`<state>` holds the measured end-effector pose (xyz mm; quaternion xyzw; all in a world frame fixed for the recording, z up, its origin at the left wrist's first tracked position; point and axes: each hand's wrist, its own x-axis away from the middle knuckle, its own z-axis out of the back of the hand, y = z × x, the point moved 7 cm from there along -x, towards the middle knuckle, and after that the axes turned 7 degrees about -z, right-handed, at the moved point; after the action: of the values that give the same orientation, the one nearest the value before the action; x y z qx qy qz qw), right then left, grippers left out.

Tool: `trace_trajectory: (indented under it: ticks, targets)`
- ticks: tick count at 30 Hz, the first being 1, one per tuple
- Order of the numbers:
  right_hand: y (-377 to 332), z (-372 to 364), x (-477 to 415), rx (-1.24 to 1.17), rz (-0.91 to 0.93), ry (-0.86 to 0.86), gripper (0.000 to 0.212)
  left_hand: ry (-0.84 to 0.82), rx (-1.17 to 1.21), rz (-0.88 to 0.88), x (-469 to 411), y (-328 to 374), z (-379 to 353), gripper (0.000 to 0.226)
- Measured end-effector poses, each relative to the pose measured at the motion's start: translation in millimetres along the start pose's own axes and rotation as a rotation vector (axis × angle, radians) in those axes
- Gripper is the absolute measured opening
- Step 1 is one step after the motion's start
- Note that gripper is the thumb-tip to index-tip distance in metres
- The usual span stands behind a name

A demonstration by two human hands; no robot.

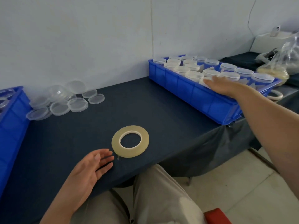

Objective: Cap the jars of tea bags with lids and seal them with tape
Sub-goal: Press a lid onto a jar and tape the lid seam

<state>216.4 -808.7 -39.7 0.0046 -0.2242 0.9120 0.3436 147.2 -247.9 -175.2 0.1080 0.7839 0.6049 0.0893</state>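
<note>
Reached open right grip (224, 85) over jars (194, 75) in blue tray (186, 89) at surface's (145, 110) right edge; rested left grip (90, 168) open beside tape (130, 141). Risked toppling a jar with a flat swipe.

Centre of table (161, 110): tape roll (130, 141). From it, loose lids (64, 101) lie at 10 o'clock. At 2 o'clock, jars (194, 75) stand in crate (186, 92).
</note>
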Motion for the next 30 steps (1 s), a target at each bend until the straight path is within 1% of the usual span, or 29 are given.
trace_trajectory:
  ticks: [2,6,13,17,20,23,26,28,30]
  targets:
    - [-3,2,-1,0.076,-0.007,0.014,0.079,-0.001,-0.003,0.008,0,-2,1,0.043]
    - [-13,2,-8,0.109,-0.055,0.047,0.073,0.000,-0.024,0.010,-3,-4,3,0.044]
    - [-26,-2,-15,0.066,-0.151,0.072,0.074,0.001,-0.016,0.008,-6,-6,4,0.046]
    - [-29,3,-7,0.031,-0.140,0.046,0.080,-0.006,-0.013,0.000,-3,-2,1,0.047]
    - [-35,21,7,0.110,-0.113,0.129,0.082,-0.002,-0.006,-0.002,-2,-1,-1,0.046]
    - [-63,38,40,0.264,0.033,0.289,0.081,0.000,0.004,0.010,-3,-1,-1,0.044]
    - [-109,30,91,0.285,0.263,0.357,0.074,0.000,-0.007,0.016,-2,-1,0,0.040]
    - [-142,5,133,0.214,0.467,0.304,0.064,-0.005,-0.019,0.011,0,0,-1,0.035]
    - [-167,-33,179,0.069,0.621,0.163,0.044,-0.014,-0.037,-0.005,1,1,-1,0.032]
